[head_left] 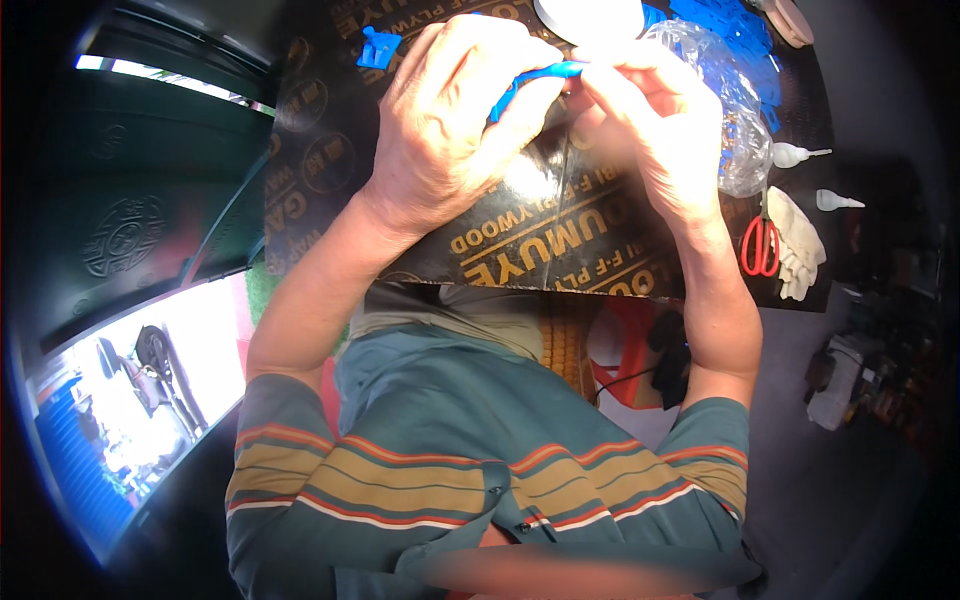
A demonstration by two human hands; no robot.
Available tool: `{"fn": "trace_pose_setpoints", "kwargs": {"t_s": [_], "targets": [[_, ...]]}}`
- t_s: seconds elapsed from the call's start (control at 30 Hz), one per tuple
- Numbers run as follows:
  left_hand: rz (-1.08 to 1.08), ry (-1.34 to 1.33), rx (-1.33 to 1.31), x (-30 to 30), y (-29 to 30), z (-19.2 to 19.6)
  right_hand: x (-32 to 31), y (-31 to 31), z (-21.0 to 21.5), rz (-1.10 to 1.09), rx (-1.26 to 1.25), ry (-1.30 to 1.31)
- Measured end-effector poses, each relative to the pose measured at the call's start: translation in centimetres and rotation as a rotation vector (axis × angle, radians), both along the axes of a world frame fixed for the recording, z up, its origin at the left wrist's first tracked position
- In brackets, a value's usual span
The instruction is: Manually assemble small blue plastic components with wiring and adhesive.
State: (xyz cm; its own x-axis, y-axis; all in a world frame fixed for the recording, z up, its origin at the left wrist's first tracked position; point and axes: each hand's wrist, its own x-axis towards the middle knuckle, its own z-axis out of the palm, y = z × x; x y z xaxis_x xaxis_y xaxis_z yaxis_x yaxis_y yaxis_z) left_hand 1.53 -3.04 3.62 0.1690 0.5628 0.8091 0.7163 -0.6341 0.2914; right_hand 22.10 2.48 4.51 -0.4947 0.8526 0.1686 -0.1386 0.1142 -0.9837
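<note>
Together, left hand [450, 120] and right hand [650, 120] pinch a blue plastic piece [535, 78].

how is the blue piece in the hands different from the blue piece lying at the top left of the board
The blue piece in the hands looks long and thin, pinched between left hand and right hand. The loose blue piece looks short and blocky, and lies untouched on the dark board. Both are bright blue and look like plastic.

hands: left hand [445, 120] and right hand [655, 125] meet at upper centre, over the board [560, 240]
bag [735, 110]: upper right, behind right hand
scissors [762, 240]: right edge of board, beside glove [800, 245]
</note>
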Motion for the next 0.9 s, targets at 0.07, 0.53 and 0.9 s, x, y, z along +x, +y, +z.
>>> {"fn": "trace_pose_setpoints", "kwargs": {"t_s": [0.07,0.53,0.9], "targets": [[0.023,-0.053,0.005,-0.1,0.0,-0.6,-0.1,0.0,0.0,-0.011,0.009,-0.024],[-0.3,-0.763,-0.613,0.8,-1.0,-1.7,0.0,0.4,-0.8,0.021,-0.005,-0.01],[-0.124,-0.431,-0.416,0.2,-0.9,-1.5,0.0,0.5,-1.4,-0.059,0.01,-0.096]]}}
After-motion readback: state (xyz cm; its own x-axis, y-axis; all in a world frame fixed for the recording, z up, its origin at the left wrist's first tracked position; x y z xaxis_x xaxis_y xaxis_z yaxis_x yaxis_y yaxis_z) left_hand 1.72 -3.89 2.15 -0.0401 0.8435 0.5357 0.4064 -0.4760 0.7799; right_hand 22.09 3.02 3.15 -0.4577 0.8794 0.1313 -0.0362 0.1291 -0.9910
